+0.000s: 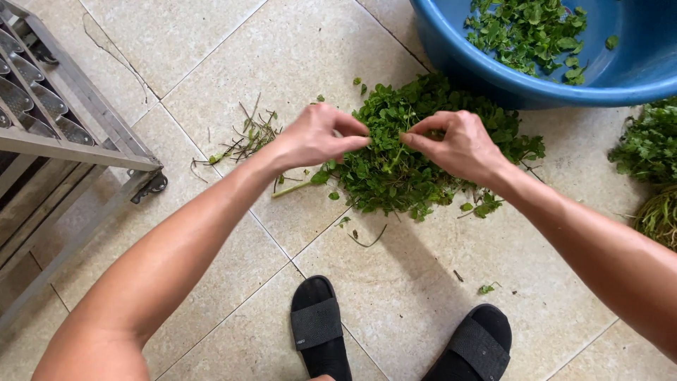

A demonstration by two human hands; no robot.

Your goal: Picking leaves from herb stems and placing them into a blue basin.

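on a beige tiled floor [211, 42], two black sandals [321, 328] stand nearest. above them the left hand [317, 135] and right hand [458, 144] pinch a sprig, fingertips together, over a pile of green herbs [409, 162]. beyond sits a blue basin [635, 70] holding picked leaves [529, 32].

the floor [211, 49] is pale beige tile with grey grout lines. directly on it lie a heap of green herbs [409, 162] at centre, bare stems [247, 137] to its left, a blue tub [620, 77] upper right, more greens [649, 148] at the right edge, and a metal rack [70, 134] upper left.
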